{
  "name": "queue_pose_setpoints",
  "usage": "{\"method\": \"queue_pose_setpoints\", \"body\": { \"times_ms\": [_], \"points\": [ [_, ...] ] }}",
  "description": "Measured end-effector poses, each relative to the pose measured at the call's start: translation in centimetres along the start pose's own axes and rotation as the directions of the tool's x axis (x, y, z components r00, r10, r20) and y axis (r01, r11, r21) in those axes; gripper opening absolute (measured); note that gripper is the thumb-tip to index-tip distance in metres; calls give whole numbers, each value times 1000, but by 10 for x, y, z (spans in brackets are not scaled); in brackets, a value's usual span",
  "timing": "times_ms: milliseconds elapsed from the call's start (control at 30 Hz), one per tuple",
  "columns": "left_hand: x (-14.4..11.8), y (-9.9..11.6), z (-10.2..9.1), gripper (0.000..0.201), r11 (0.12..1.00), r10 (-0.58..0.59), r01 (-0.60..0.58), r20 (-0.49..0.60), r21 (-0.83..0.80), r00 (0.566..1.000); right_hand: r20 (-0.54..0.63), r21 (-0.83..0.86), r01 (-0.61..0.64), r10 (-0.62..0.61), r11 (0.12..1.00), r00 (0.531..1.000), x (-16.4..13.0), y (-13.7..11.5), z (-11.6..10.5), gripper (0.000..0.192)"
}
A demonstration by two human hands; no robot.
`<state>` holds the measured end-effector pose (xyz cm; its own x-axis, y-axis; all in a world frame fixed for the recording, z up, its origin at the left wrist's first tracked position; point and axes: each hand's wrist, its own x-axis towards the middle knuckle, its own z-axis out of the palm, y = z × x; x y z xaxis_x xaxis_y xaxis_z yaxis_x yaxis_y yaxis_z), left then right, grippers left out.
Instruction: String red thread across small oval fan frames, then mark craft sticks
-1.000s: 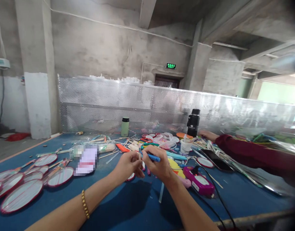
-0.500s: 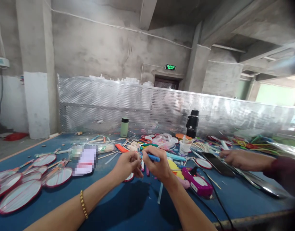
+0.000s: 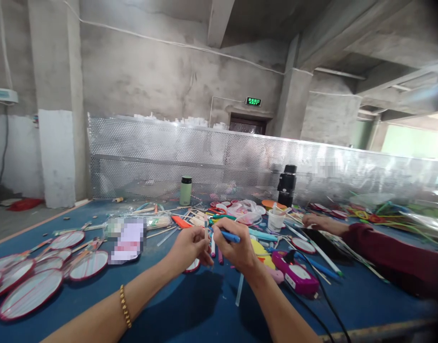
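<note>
My left hand (image 3: 194, 245) pinches a thin, flat wooden stick (image 3: 206, 224) upright between thumb and fingers. Close beside it, my right hand (image 3: 235, 242) is closed around a blue marker (image 3: 230, 236), its near end pointing right. The marker's tip is hidden by the fingers, so I cannot tell whether it touches the stick. Under my hands lie pink and purple markers (image 3: 220, 255) and part of a small red-rimmed round disc (image 3: 192, 266). A magenta device (image 3: 295, 274) with a black cable sits right of my right wrist.
Red-rimmed round fans (image 3: 31, 295) lie at left beside a phone (image 3: 128, 240). A green bottle (image 3: 185, 191), a black flask (image 3: 286, 186) and a white cup (image 3: 275, 220) stand behind. At right, a co-worker's hand (image 3: 313, 221) reaches over a dark phone (image 3: 326, 245).
My hands hold nearly the same pose. The co-worker's arm has reached further in and left; a white pen and a blue one now lie near the dark phone, where a shiny long object was.
</note>
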<state>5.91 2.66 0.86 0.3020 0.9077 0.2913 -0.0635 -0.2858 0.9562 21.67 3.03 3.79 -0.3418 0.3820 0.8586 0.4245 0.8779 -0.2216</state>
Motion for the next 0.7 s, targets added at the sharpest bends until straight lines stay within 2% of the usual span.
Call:
{"method": "queue_pose_setpoints", "body": {
  "times_ms": [700],
  "points": [
    [0,-2,0,24,1000,4,-4,13,-10,1000,-12,-39,-1,0,999,1000,2,-2,0,19]
  ]
}}
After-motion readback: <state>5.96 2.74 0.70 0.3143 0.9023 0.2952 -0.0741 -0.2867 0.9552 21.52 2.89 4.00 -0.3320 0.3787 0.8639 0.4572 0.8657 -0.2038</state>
